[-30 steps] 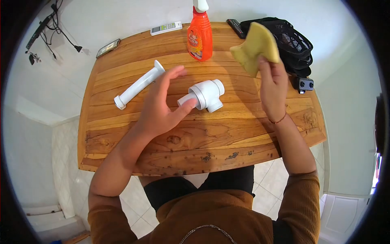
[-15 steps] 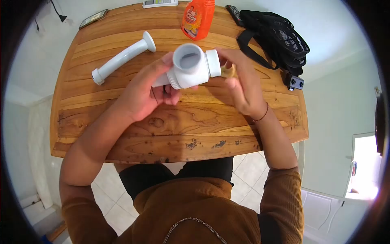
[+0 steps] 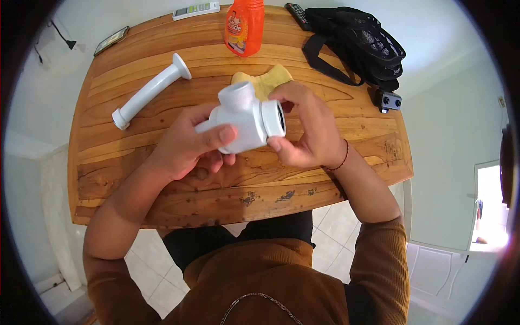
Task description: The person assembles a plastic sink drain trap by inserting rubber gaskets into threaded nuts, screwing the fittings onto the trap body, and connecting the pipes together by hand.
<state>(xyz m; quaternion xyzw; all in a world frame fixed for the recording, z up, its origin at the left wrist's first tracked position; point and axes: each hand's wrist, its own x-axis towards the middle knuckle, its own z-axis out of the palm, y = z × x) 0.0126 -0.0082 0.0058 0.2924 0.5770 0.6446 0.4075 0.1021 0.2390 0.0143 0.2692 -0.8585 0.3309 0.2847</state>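
A white plastic drain fitting [image 3: 238, 127] with a round side port is held above the table, near its middle. My left hand [image 3: 197, 141] is wrapped round its left end, with the thumb across the front. At the fitting's right end is a white ring nut [image 3: 273, 118] with a dark opening. My right hand [image 3: 306, 127] grips this nut between thumb and fingers. Just behind the fitting lies a yellow cloth [image 3: 265, 80], partly hidden by it. To the left, a white flanged pipe [image 3: 149, 93] rests on the wood.
An orange spray bottle [image 3: 245, 30] stands at the back of the wooden table [image 3: 216, 192]. Behind are a white remote [image 3: 196, 11], a phone [image 3: 111, 40] and a black remote [image 3: 299, 16]. On the right lie a black bag [image 3: 360, 46] and a small dark device [image 3: 389, 101].
The fitting has come down and turned, so its port faces away and its right end shows. My right hand has closed on the ring nut. More of the yellow cloth is visible.
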